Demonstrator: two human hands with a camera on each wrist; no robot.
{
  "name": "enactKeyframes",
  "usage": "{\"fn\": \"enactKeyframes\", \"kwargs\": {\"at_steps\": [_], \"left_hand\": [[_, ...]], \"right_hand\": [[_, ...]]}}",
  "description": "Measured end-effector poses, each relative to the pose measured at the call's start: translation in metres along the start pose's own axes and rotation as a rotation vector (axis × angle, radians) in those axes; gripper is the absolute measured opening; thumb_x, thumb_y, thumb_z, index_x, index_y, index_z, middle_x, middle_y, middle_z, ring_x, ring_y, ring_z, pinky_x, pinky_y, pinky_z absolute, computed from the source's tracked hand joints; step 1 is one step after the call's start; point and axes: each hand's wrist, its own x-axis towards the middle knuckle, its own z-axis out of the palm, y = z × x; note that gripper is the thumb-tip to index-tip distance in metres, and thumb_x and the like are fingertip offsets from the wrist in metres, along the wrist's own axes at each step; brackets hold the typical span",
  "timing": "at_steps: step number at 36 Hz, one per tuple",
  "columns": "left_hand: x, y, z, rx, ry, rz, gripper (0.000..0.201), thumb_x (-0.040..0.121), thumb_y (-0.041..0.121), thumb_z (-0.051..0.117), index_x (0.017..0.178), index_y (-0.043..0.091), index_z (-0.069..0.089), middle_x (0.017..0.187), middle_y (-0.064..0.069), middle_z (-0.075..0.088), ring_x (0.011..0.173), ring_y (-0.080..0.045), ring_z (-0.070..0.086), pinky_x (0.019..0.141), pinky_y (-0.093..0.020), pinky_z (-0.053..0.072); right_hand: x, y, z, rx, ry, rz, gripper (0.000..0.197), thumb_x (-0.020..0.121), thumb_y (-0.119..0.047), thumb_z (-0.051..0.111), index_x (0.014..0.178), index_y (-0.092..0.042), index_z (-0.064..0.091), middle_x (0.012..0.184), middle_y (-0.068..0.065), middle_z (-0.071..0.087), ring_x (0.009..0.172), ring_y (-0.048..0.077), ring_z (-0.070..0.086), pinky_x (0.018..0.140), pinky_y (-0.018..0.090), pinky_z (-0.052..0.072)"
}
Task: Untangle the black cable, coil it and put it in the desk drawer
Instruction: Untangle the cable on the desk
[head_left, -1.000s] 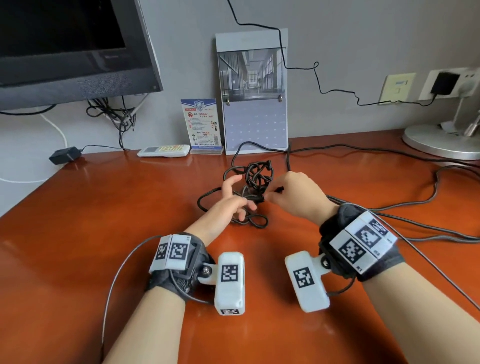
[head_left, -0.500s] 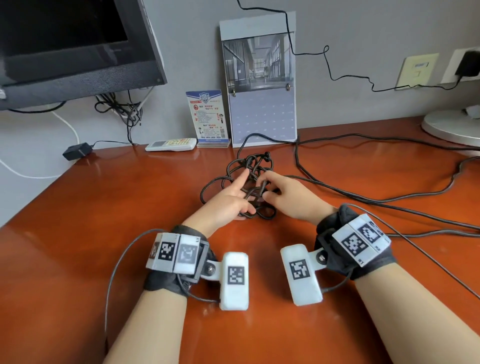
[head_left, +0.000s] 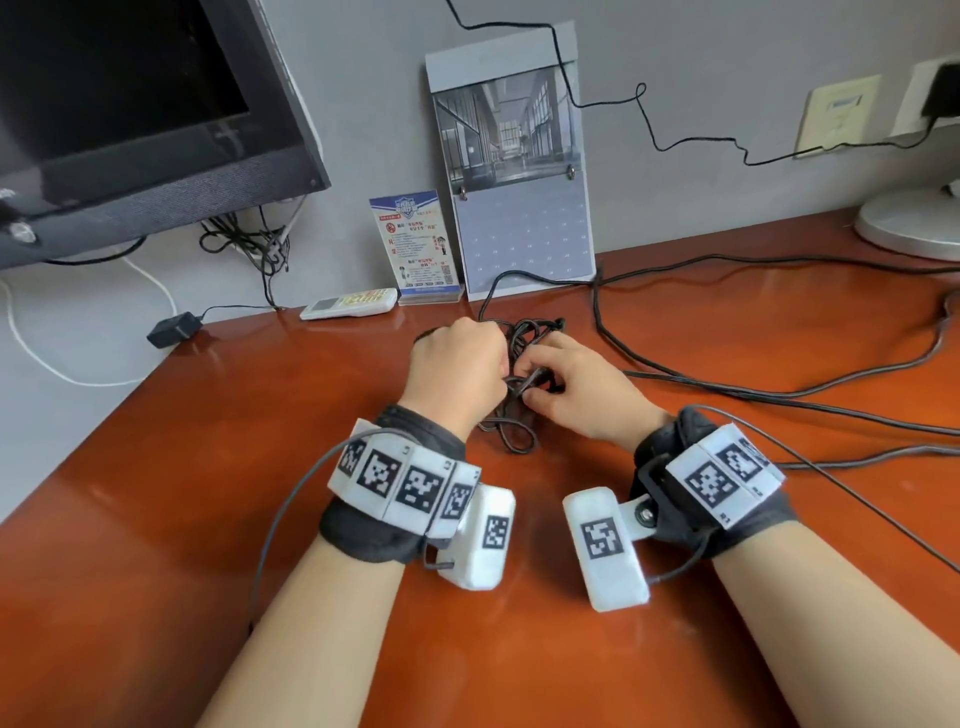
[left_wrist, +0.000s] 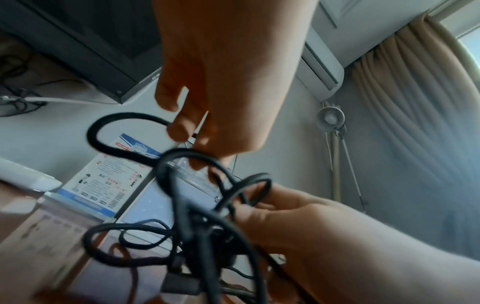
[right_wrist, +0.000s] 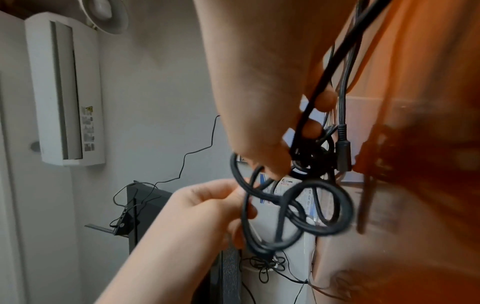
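Observation:
The black cable (head_left: 525, 336) is a knotted bundle in the middle of the orange-brown desk (head_left: 218, 519), with a few loops (head_left: 511, 439) trailing toward me. My left hand (head_left: 467, 358) covers its left side, knuckles up, fingers curled into the strands. In the left wrist view its fingertips (left_wrist: 182, 127) pinch one loop of the cable (left_wrist: 109, 148). My right hand (head_left: 550, 387) grips the right side of the knot. In the right wrist view strands cross its fingertips (right_wrist: 313, 125) and a plug (right_wrist: 342, 152) hangs beside them. The bundle is slightly raised between both hands.
A monitor (head_left: 130, 104) stands at the back left, with a white remote (head_left: 349, 303), a card stand (head_left: 418, 244) and a calendar (head_left: 519, 166) along the wall. Other long cables (head_left: 779, 389) cross the desk's right side. A lamp base (head_left: 914, 223) is far right.
My left hand has turned from open, fingers spread, to knuckles-up with fingers curled into the tangle. My right hand has stayed on the knot. Both hands have drawn together around it.

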Motion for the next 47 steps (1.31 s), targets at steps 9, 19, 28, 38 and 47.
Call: {"fn": "enactKeyframes", "kwargs": {"at_steps": [9, 19, 28, 38, 47], "left_hand": [[-0.003, -0.030, -0.014, -0.097, 0.300, -0.211, 0.030, 0.102, 0.018, 0.032, 0.116, 0.021, 0.057, 0.116, -0.002, 0.060, 0.103, -0.024, 0.057, 0.071, -0.030, 0.031], [-0.007, -0.114, -0.002, -0.237, 0.058, -0.689, 0.034, 0.099, 0.019, 0.034, 0.118, 0.006, 0.059, 0.129, -0.021, 0.054, 0.120, -0.038, 0.048, 0.098, -0.043, 0.037], [-0.009, -0.122, 0.009, -0.298, -0.050, -0.705, 0.023, 0.092, 0.020, 0.048, 0.105, 0.018, 0.067, 0.116, -0.011, 0.062, 0.108, -0.032, 0.055, 0.089, -0.037, 0.041], [0.011, -0.035, -0.011, -0.490, -0.010, 0.046, 0.024, 0.092, 0.005, 0.047, 0.101, 0.025, 0.057, 0.100, 0.010, 0.051, 0.082, -0.002, 0.051, 0.070, -0.015, 0.036], [0.024, -0.022, 0.016, -0.410, -0.244, 0.155, 0.020, 0.088, 0.002, 0.046, 0.090, 0.022, 0.050, 0.091, 0.012, 0.045, 0.086, -0.012, 0.050, 0.076, -0.016, 0.036]], "right_hand": [[-0.004, 0.005, -0.014, -0.035, 0.309, 0.056, 0.013, 0.085, -0.029, 0.067, 0.091, -0.020, 0.060, 0.084, -0.011, 0.051, 0.075, 0.011, 0.043, 0.062, 0.027, 0.030], [-0.011, 0.010, -0.025, 0.081, 0.018, -0.002, 0.014, 0.080, -0.015, 0.073, 0.077, -0.015, 0.059, 0.078, 0.007, 0.064, 0.063, 0.006, 0.046, 0.063, 0.017, 0.036], [-0.012, 0.009, -0.019, -0.088, 0.022, 0.009, 0.015, 0.083, -0.019, 0.068, 0.082, -0.022, 0.053, 0.080, 0.011, 0.057, 0.080, 0.014, 0.041, 0.070, 0.032, 0.038], [-0.009, 0.012, -0.016, -0.068, 0.055, 0.040, 0.022, 0.082, -0.010, 0.062, 0.083, -0.025, 0.046, 0.084, 0.010, 0.055, 0.080, 0.019, 0.043, 0.074, 0.037, 0.042], [-0.007, 0.023, -0.015, 0.021, 0.201, 0.078, 0.042, 0.078, -0.001, 0.058, 0.069, -0.036, 0.036, 0.082, 0.010, 0.062, 0.078, 0.015, 0.041, 0.067, 0.029, 0.035]]}}
